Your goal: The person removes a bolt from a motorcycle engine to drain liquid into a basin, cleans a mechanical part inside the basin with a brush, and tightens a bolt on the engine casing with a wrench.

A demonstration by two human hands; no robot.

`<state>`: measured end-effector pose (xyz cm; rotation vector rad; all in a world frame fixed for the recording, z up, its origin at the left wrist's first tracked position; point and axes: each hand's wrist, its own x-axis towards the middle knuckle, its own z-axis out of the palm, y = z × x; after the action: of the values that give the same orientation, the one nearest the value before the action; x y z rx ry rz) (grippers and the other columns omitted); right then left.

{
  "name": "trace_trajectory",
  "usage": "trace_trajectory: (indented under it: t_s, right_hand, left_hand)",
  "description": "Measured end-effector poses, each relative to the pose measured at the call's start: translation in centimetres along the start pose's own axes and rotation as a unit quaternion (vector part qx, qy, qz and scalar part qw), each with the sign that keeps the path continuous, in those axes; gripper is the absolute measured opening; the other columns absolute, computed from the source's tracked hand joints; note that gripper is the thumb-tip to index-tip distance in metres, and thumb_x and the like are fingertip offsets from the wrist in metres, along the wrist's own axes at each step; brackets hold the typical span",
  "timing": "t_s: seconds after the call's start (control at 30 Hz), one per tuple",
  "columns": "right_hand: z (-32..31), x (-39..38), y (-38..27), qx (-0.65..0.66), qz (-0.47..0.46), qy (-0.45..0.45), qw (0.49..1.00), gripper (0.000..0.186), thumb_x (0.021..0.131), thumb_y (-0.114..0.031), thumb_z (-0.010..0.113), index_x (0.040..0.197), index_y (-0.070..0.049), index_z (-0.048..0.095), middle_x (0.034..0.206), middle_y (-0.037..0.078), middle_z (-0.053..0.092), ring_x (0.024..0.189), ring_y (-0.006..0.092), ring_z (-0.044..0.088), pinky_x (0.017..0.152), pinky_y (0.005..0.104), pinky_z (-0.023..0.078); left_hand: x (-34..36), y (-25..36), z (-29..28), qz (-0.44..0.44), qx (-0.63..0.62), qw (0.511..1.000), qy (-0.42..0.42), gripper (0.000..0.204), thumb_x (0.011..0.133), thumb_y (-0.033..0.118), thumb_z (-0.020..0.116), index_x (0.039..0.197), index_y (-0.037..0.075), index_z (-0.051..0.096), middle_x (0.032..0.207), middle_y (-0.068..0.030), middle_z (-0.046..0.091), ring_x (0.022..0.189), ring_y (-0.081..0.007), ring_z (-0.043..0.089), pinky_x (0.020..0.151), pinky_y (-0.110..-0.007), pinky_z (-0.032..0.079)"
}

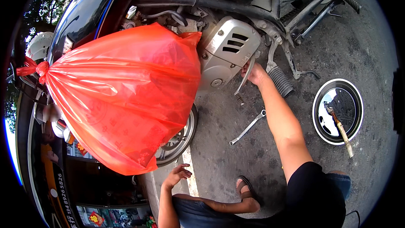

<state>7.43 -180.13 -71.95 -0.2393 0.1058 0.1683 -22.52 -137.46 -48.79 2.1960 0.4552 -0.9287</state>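
A large red plastic bag [122, 97], knotted at its left end, hangs from the motorcycle [93, 8] and fills the left half of the view, covering much of the machine's side. Below the bag's lower right edge a wheel rim [181, 139] shows against the pavement [228, 126]. Just under that rim the person's left hand [179, 173] floats with its fingers spread and loose, holding nothing and touching nothing.

Right of the bag sits the silver engine cover [230, 46] with its slotted vents. A wrench [248, 126] lies flat on the pavement below it, apart from both hands. The person's right hand [255, 74] reaches up to the engine, its fingers closed around a slim metal lever [245, 78] that curves down from the cover; the grip looks firm, though the fingertips are partly hidden behind the lever. A ribbed rubber footpeg [280, 82] stands just beside that hand.

Lower down, a sandalled foot [247, 192] rests on the ground. At the far right a round metal dish [337, 112] lies on the pavement with a wooden-handled tool [339, 128] resting across it, its handle sticking out over the rim.
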Motion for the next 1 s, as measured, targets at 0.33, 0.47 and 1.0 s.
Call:
trace_trajectory:
  t_s: [0.33,0.47,1.0]
  right_hand:
    - [-0.5,0.5,-0.6,0.012,-0.016,-0.015,1.000,0.013,0.091,-0.017,0.047,0.089,-0.009,0.057,0.079,0.003,0.058,0.066,0.0170,0.055,0.060,0.0320,0.046]
    - [0.8,-0.4,-0.1,-0.004,-0.040,0.008,0.999,0.019,0.092,-0.023,0.047,0.082,-0.009,0.056,0.072,0.002,0.057,0.066,0.0157,0.055,0.060,0.0310,0.046]
    - [0.0,-0.1,-0.9,-0.083,-0.015,0.011,0.996,0.020,0.090,-0.020,0.044,0.081,-0.009,0.057,0.073,0.005,0.060,0.064,0.0165,0.057,0.058,0.0321,0.045]
  left_hand:
    - [0.5,1.6,0.5,-0.022,0.023,0.999,0.004,0.041,0.087,0.012,0.044,0.128,0.007,0.044,0.099,-0.0100,0.064,0.089,-0.0170,0.061,0.078,-0.029,0.048]
    - [0.7,1.5,0.3,-0.026,0.029,0.999,0.002,0.039,0.088,0.011,0.043,0.127,0.007,0.044,0.099,-0.0100,0.064,0.089,-0.0172,0.061,0.079,-0.030,0.048]
    - [2.2,0.8,-0.4,-0.020,0.019,0.999,-0.025,0.041,0.087,0.011,0.042,0.128,0.007,0.044,0.097,-0.0089,0.064,0.090,-0.0169,0.061,0.079,-0.030,0.049]
